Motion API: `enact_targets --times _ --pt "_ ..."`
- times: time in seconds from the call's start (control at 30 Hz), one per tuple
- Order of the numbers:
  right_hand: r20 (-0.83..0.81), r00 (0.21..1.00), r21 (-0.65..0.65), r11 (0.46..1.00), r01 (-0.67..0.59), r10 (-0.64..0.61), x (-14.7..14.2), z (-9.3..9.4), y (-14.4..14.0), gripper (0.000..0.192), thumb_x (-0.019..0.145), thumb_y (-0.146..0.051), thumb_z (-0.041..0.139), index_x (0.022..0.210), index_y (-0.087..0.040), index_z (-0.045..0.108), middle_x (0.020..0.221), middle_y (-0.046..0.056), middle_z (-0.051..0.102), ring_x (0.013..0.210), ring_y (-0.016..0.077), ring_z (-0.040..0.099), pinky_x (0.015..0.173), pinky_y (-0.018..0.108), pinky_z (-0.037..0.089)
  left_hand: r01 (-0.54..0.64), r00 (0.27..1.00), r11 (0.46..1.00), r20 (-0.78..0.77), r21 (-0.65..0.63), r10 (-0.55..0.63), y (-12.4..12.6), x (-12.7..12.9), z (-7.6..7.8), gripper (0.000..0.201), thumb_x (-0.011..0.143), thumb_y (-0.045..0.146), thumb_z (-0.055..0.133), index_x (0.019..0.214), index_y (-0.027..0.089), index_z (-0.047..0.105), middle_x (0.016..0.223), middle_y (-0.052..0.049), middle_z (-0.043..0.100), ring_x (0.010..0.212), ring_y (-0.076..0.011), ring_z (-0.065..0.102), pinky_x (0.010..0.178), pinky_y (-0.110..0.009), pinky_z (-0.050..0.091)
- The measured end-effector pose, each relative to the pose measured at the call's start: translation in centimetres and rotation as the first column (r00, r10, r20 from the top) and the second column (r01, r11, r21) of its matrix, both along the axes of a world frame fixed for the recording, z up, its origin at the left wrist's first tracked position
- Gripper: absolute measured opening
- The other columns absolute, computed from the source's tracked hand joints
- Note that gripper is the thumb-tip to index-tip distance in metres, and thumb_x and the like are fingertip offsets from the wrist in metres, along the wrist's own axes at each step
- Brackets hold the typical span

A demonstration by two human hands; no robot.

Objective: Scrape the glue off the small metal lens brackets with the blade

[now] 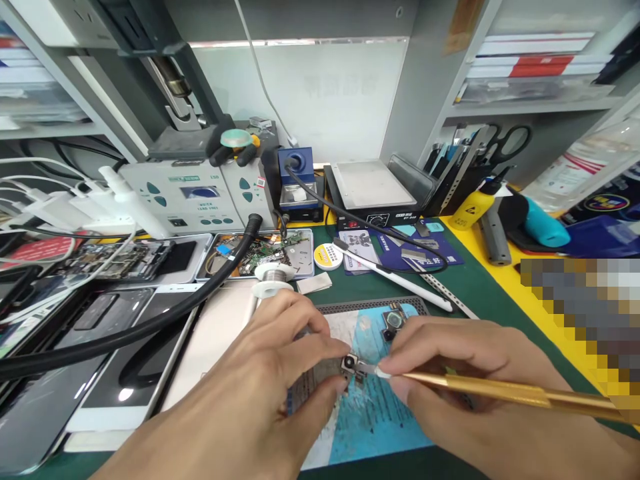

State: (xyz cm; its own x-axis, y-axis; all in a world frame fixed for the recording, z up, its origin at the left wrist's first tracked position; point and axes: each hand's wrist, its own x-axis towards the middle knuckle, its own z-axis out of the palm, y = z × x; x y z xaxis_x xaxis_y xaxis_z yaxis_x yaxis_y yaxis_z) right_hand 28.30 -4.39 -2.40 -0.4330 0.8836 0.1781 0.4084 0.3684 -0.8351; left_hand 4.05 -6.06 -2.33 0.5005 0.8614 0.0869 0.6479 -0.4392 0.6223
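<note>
My left hand (pixel 260 387) pinches a small phone camera module (pixel 349 364) between thumb and fingers, low over a blue work mat (pixel 373 413). In my right hand (pixel 465 380) is a long gold-coloured tool (pixel 505 389), held like a pen with its pale tip touching the module. A second, larger camera module (pixel 393 320) lies on the mat just behind my fingers.
Behind the mat: a solder spool (pixel 273 275), a round white tin (pixel 327 256), a white stylus (pixel 395 280), trays of phone parts (pixel 260 252), a rework station (pixel 195 197) with a black hose (pixel 150 320), a hot plate (pixel 373 185). Phones and screens lie left; yellow bottle (pixel 473 208) right.
</note>
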Motion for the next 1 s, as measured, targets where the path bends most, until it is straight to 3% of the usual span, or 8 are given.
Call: enact_targets --times 0.2,0.6,0.83,1.0 --pt "-0.034 0.999 0.089 0.996 -0.030 0.034 -0.32 0.21 0.31 0.030 0.073 0.004 0.065 0.079 -0.024 0.074 0.073 -0.006 0.074 0.060 0.0078 0.068 0.055 0.011 0.052 -0.004 1.000 1.000 -0.013 0.006 0.004 -0.03 -0.11 -0.14 0.027 0.103 0.020 0.052 0.119 0.037 0.065 0.111 0.000 0.056 0.112 -0.0189 0.052 0.086 -0.031 0.052" --pt "-0.039 0.992 0.238 0.966 -0.105 0.117 -0.68 0.86 0.59 0.024 0.076 0.002 0.061 0.076 -0.016 0.076 0.069 -0.001 0.074 0.058 0.0073 0.069 0.058 0.012 0.054 0.017 1.000 1.000 0.005 0.002 -0.017 -0.08 -0.04 -0.12 0.020 0.103 0.019 0.052 0.107 0.034 0.063 0.110 0.001 0.056 0.111 -0.0185 0.051 0.087 -0.032 0.050" --pt "-0.058 0.992 0.156 0.983 -0.101 0.112 -0.24 0.64 0.51 0.026 0.074 0.002 0.065 0.081 -0.020 0.076 0.076 -0.004 0.074 0.063 0.0060 0.070 0.060 0.010 0.053 0.013 0.999 1.000 -0.041 0.007 -0.013 0.21 -0.03 -0.14 0.024 0.104 0.021 0.052 0.118 0.037 0.064 0.112 0.001 0.056 0.113 -0.0174 0.050 0.088 -0.031 0.049" --pt "-0.067 0.993 0.203 0.975 -0.086 0.102 -0.50 0.57 0.47 0.026 0.072 0.002 0.062 0.078 -0.020 0.075 0.071 -0.004 0.072 0.059 0.0057 0.068 0.057 0.011 0.052 0.013 0.999 1.000 -0.034 0.022 -0.012 -0.07 -0.16 -0.50 0.030 0.105 0.021 0.051 0.125 0.040 0.061 0.113 0.003 0.055 0.114 -0.0160 0.050 0.090 -0.030 0.049"
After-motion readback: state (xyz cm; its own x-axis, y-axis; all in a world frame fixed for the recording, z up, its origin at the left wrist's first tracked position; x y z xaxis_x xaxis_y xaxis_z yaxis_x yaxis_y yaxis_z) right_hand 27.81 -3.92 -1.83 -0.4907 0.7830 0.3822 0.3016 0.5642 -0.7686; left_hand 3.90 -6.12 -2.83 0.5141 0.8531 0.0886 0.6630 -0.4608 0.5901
